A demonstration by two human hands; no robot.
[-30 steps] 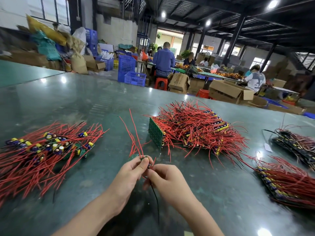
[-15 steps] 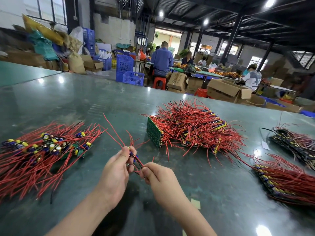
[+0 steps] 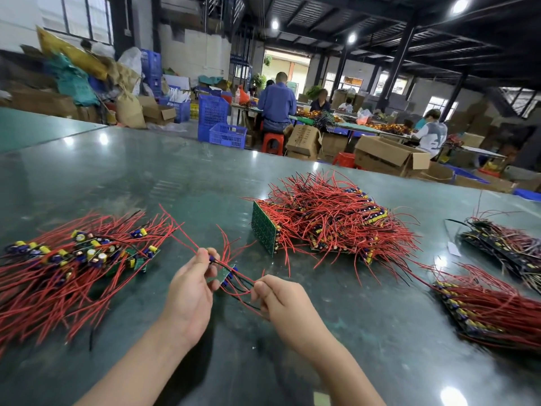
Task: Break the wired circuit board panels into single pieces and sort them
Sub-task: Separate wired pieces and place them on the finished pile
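Board (image 3: 224,273) pinched by left hand (image 3: 191,284); right hand (image 3: 276,295) grips its wires (image 3: 243,285), which could tear off if tugged.

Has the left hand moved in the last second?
Yes. The left hand has drifted left, away from the upright green board and toward the loose pile.

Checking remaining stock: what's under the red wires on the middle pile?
Under the middle pile's red wires, a green panel stands on edge at the left, and yellow-and-blue parts show along the far right edge. How many panels lie beneath is hidden by the wires.
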